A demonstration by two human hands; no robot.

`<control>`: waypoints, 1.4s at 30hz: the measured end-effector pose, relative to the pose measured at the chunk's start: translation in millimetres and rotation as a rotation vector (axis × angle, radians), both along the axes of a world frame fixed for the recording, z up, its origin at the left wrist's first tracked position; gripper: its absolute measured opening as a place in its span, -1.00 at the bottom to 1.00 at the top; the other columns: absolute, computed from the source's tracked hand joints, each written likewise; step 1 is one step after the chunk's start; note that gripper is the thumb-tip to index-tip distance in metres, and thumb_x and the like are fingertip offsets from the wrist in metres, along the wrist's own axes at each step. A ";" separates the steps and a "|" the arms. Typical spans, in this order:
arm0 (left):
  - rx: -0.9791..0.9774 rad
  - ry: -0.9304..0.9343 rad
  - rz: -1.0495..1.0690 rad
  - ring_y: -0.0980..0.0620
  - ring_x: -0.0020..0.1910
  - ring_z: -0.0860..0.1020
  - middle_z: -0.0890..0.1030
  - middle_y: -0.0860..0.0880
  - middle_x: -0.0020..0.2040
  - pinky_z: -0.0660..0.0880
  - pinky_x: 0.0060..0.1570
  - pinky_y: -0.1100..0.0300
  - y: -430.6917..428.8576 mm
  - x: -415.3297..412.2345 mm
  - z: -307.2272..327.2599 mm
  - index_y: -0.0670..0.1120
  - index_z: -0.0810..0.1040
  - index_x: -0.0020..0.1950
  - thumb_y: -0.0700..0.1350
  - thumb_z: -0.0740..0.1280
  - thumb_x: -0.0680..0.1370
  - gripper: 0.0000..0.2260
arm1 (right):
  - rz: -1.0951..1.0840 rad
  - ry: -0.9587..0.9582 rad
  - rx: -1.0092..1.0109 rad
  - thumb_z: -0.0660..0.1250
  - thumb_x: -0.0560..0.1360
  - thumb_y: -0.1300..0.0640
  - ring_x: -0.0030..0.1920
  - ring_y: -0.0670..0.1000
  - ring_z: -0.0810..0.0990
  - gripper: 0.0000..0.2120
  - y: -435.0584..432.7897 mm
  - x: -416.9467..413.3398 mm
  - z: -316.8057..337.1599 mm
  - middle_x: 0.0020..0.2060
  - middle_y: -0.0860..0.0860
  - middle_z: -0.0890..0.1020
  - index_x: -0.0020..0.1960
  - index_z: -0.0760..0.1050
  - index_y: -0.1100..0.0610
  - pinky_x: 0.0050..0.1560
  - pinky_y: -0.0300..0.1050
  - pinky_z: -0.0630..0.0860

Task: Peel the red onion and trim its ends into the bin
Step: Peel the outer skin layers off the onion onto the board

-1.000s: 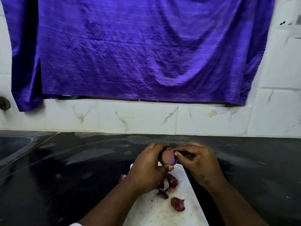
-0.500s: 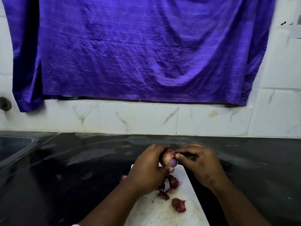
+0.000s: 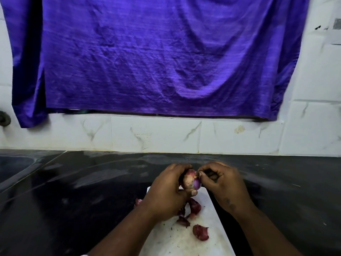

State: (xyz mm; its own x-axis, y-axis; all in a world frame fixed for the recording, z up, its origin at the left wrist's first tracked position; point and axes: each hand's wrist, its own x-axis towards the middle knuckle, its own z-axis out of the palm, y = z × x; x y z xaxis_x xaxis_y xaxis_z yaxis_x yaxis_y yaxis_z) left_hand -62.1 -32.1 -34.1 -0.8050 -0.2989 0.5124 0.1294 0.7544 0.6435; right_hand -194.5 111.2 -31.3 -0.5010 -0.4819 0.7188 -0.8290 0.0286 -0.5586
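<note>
The left hand point(image 3: 168, 193) kept a closed grip on the red onion point(image 3: 191, 181) to steady it while the right hand point(image 3: 224, 182) apparently pinched loose skin, above the white board point(image 3: 184, 242).

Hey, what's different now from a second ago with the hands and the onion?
More glossy purple flesh shows on the red onion as the right hand pinches skin at its top and peels it back. The left hand still grips the onion above the white board. The peel scraps on the board have not moved.
</note>
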 end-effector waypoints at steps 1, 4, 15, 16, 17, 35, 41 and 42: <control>0.008 0.000 -0.004 0.16 0.17 0.57 0.54 0.19 0.21 0.64 0.14 0.10 0.2 -0.1 -0.1 0.14 0.50 0.39 -0.04 0.58 0.47 -0.48 | 0.007 -0.033 -0.005 0.49 0.45 0.32 -0.23 -0.06 0.70 -0.81 -0.9 -0.8 -0.7 -0.24 -0.10 0.69 -0.14 0.70 0.03 -0.19 -0.08 0.65; 0.043 0.025 -0.003 0.18 0.16 0.58 0.54 0.19 0.21 0.64 0.13 0.13 0.4 0.8 0.4 0.12 0.52 0.37 -0.07 0.58 0.47 -0.49 | 0.096 -0.224 -0.073 0.46 0.50 0.36 -0.24 -0.01 0.72 -0.82 0.3 -0.1 0.4 -0.23 -0.02 0.71 -0.15 0.70 0.10 -0.19 -0.10 0.66; -0.136 -0.003 0.099 0.18 0.21 0.53 0.51 0.17 0.29 0.55 0.25 0.19 0.6 3.2 3.1 0.13 0.44 0.49 0.02 0.56 0.49 -0.40 | 0.038 -0.047 0.028 0.58 0.40 0.29 -0.19 -0.12 0.71 -0.84 6.5 4.8 4.0 -0.22 -0.12 0.73 -0.10 0.77 0.06 -0.16 -0.22 0.63; -0.159 -0.005 0.101 0.18 0.22 0.52 0.51 0.17 0.30 0.54 0.25 0.19 0.6 3.8 3.3 0.14 0.43 0.49 0.02 0.56 0.49 -0.40 | 0.025 -0.020 0.050 0.58 0.40 0.28 -0.19 -0.12 0.70 -0.84 7.2 5.0 4.6 -0.22 -0.13 0.72 -0.10 0.77 0.05 -0.17 -0.21 0.63; -0.182 -0.008 0.102 0.17 0.22 0.51 0.51 0.17 0.30 0.54 0.25 0.19 0.5 4.4 3.5 0.15 0.43 0.49 0.03 0.55 0.50 -0.41 | 0.012 0.017 0.077 0.58 0.40 0.26 -0.19 -0.12 0.69 -0.85 7.7 5.5 5.3 -0.22 -0.14 0.72 -0.10 0.77 0.03 -0.19 -0.20 0.61; -0.053 -0.016 0.011 0.20 0.13 0.55 0.54 0.18 0.21 0.59 0.16 0.17 5.9 7.8 10.0 0.14 0.48 0.44 0.02 0.56 0.49 -0.45 | -0.133 0.051 0.229 0.39 0.50 0.18 -0.24 -0.10 0.50 -0.84 4.5 8.7 9.0 -0.24 -0.10 0.54 -0.17 0.46 -0.02 -0.29 -0.16 0.39; 0.031 0.023 -0.020 0.25 0.14 0.58 0.56 0.21 0.22 0.59 0.13 0.32 5.2 7.5 10.6 0.15 0.51 0.40 -0.05 0.57 0.49 -0.49 | 0.217 -0.524 -0.102 0.35 0.57 0.37 -0.29 -0.09 0.69 -0.88 3.3 9.9 10.1 -0.29 0.05 0.73 -0.08 0.63 0.23 -0.26 -0.31 0.58; 0.032 0.030 -0.017 0.24 0.14 0.58 0.56 0.20 0.22 0.59 0.14 0.31 4.6 7.4 10.8 0.15 0.51 0.39 -0.06 0.57 0.49 -0.49 | 0.242 -0.542 -0.127 0.33 0.58 0.36 -0.26 -0.05 0.72 -0.87 3.0 10.6 10.0 -0.25 0.07 0.75 -0.06 0.64 0.25 -0.23 -0.28 0.60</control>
